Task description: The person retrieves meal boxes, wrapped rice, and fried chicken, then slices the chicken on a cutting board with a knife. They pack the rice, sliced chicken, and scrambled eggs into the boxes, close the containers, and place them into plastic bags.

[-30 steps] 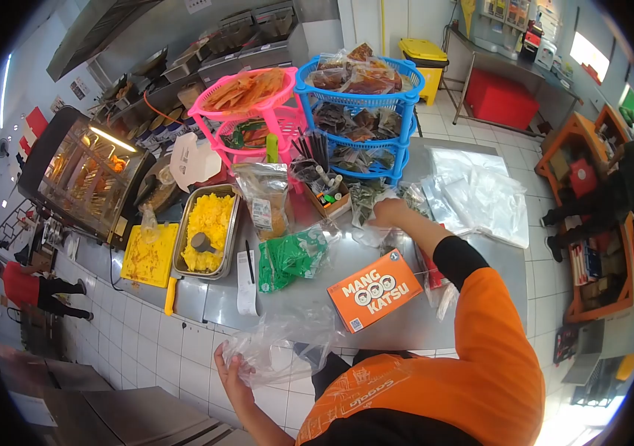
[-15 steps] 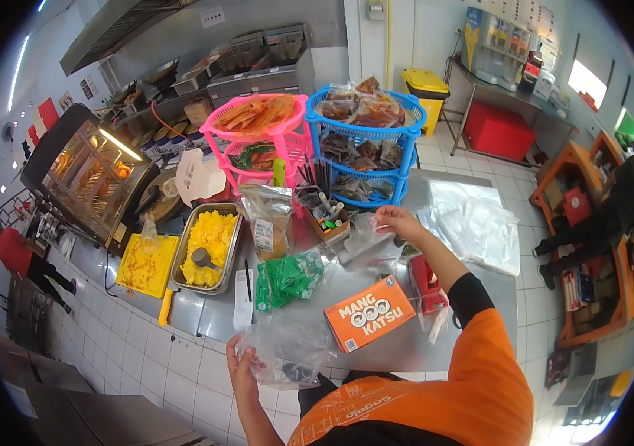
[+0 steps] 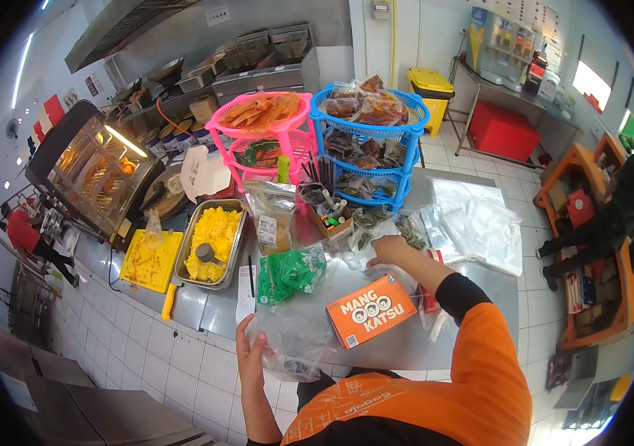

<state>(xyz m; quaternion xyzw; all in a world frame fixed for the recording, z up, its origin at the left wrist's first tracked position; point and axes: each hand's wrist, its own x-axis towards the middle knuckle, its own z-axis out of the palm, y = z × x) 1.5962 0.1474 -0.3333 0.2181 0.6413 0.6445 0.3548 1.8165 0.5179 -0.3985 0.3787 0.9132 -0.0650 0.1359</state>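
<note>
My left hand [image 3: 251, 354] is at the table's near edge, fingers and thumb closed on a clear plastic bag [image 3: 298, 343] that spreads to the right. My right hand [image 3: 391, 251] reaches past an orange Mang Katsu box [image 3: 371, 311], with its fingers bent down beside clear plastic [image 3: 362, 248]. What lies between those fingertips is hidden. A green-printed plastic bag [image 3: 291, 273] lies between the box and a steel tray [image 3: 236, 278] of yellow rice. Packs with dark green contents [image 3: 373, 224] sit just beyond my right hand.
Pink [image 3: 300, 143] and blue [image 3: 410, 165] tiered baskets of packets stand at the back. A stack of clear bags [image 3: 484, 230] lies right. Left are a yellow cutting board [image 3: 151, 262], a yellow-handled knife [image 3: 169, 303] and a glass warmer [image 3: 94, 175]. One person [image 3: 23, 230] is far left.
My right hand has moved down and nearer from beside the marker box, where it pinched clear plastic. My left hand still grips the bag, its fingers slightly higher.
</note>
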